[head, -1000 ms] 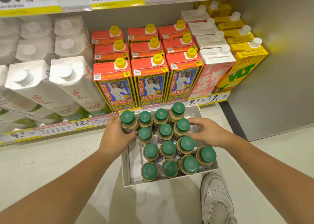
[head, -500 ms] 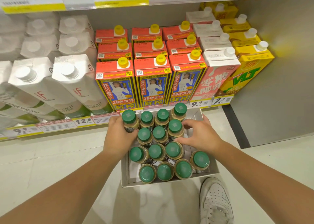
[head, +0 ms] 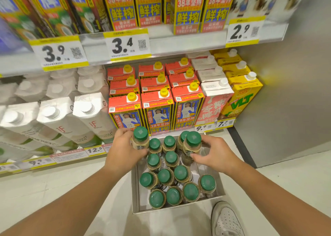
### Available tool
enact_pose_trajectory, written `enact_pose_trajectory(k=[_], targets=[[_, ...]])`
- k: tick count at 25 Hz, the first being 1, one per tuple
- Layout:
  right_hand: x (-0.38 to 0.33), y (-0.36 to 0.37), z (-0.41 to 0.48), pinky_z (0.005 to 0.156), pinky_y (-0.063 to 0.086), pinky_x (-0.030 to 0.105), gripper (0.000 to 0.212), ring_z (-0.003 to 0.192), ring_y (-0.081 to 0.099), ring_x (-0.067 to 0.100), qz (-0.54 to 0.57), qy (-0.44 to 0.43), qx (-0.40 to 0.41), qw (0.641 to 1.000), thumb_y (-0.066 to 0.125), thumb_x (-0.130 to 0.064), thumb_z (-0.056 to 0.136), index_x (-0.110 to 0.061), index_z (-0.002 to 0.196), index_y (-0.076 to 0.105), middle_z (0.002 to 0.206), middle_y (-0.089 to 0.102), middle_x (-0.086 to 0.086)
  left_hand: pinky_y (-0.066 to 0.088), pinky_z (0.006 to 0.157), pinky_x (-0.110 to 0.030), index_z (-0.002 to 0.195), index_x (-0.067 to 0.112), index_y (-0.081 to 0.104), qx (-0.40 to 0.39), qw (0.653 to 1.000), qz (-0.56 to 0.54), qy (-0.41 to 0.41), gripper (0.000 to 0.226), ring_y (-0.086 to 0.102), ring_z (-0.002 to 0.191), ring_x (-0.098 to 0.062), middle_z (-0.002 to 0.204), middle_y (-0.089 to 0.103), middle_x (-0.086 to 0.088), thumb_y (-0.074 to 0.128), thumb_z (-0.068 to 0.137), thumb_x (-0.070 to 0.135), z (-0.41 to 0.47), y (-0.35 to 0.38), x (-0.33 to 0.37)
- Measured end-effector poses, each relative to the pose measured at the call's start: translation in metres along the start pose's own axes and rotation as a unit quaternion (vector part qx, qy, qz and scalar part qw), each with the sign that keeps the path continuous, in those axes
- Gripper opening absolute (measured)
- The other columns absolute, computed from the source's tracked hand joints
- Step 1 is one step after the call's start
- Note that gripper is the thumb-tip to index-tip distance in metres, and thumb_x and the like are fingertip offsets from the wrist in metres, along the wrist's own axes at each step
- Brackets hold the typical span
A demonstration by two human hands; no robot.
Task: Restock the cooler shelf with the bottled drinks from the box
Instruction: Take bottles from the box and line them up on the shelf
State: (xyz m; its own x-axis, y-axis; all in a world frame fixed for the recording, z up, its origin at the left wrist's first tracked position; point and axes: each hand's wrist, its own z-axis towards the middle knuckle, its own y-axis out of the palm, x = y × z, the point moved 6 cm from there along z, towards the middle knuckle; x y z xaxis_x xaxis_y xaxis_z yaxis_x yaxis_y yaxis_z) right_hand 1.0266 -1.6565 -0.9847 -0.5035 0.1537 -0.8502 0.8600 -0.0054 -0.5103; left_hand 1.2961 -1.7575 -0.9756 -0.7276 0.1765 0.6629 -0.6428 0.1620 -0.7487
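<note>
Over the far end of the box, which sits on the floor just in front of the bottom shelf, both hands are busy. The left hand has its fingers wrapped round the body of a green-capped bottle at the box's far left corner. The right hand is clamped on a second bottle near the far right corner.

Both caps stand above their neighbours, so I judge these two are coming out together, one per hand to halve the trips. Gripping the body below the cap keeps each bottle upright.

The remaining bottles stand upright in rows toward the box's near end. Beyond the box, red and blue cartons fill the shelf, so where these bottles belong cannot be told. A white shoe sits just beside the box's near right corner.
</note>
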Motion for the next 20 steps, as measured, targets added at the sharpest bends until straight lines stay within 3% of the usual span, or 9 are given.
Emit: enact_pose_trajectory(k=[4,7,10,12,16,20], targets=[[-0.042,-0.036,-0.006,0.085,0.055,0.023,0.043,0.097,0.071,0.013,0.084,0.004,0.054,0.995,0.082,0.0,0.072,-0.018,0.108,0.067,0.103,0.075,-0.001,0.041,0.072,-0.019,0.103,0.022,0.064,-0.001,0.999,-0.038,0.015,0.049,0.055,0.093,-0.011,0.1,0.062,0.005,0.089,0.061,0.025,-0.002,-0.035,0.039],[-0.098,-0.077,-0.011,0.077,0.053,0.018,0.042,0.091,0.07,0.007,0.101,-0.034,0.098,0.99,0.079,0.007,0.073,-0.02,0.103,0.068,0.095,0.076,-0.009,0.045,0.057,-0.014,0.093,0.031,0.059,0.0,0.996,-0.089,0.028,0.043,0.063,0.073,-0.006,0.081,0.069,0.011,0.089,0.062,0.028,0.0,-0.07,0.08],[-0.171,-0.132,-0.016,0.073,0.05,0.012,0.038,0.084,0.068,-0.002,0.113,-0.087,0.131,0.981,0.077,0.009,0.075,-0.02,0.099,0.07,0.088,0.075,-0.017,0.045,0.059,-0.011,0.089,0.034,0.062,0.012,0.986,-0.137,0.095,0.039,0.063,0.075,0.006,0.087,0.069,0.027,0.087,0.061,0.027,0.009,-0.122,0.145],[-0.216,-0.164,-0.016,0.073,0.049,0.011,0.037,0.084,0.068,-0.002,0.11,-0.121,0.145,0.976,0.077,0.007,0.075,-0.02,0.099,0.071,0.089,0.076,-0.015,0.044,0.059,-0.012,0.09,0.035,0.065,0.023,0.981,-0.148,0.125,0.036,0.064,0.076,0.007,0.086,0.069,0.029,0.084,0.06,0.033,0.016,-0.157,0.188],[-0.315,-0.248,-0.013,0.074,0.053,0.019,0.031,0.085,0.071,0.01,0.11,-0.22,0.198,0.949,0.079,-0.013,0.066,-0.015,0.096,0.077,0.095,0.078,0.002,0.046,0.064,-0.007,0.095,0.046,0.065,0.063,0.961,-0.169,0.21,0.041,0.065,0.079,0.005,0.084,0.072,0.026,0.081,0.057,0.045,0.029,-0.248,0.293],[-0.406,-0.321,-0.006,0.075,0.054,0.022,0.033,0.086,0.071,0.011,0.119,-0.3,0.201,0.925,0.075,-0.018,0.069,-0.026,0.101,0.077,0.095,0.078,0.002,0.046,0.054,-0.013,0.088,0.036,0.069,0.088,0.947,-0.18,0.252,0.034,0.067,0.067,0.005,0.078,0.073,0.022,0.082,0.058,0.046,0.039,-0.329,0.391]])
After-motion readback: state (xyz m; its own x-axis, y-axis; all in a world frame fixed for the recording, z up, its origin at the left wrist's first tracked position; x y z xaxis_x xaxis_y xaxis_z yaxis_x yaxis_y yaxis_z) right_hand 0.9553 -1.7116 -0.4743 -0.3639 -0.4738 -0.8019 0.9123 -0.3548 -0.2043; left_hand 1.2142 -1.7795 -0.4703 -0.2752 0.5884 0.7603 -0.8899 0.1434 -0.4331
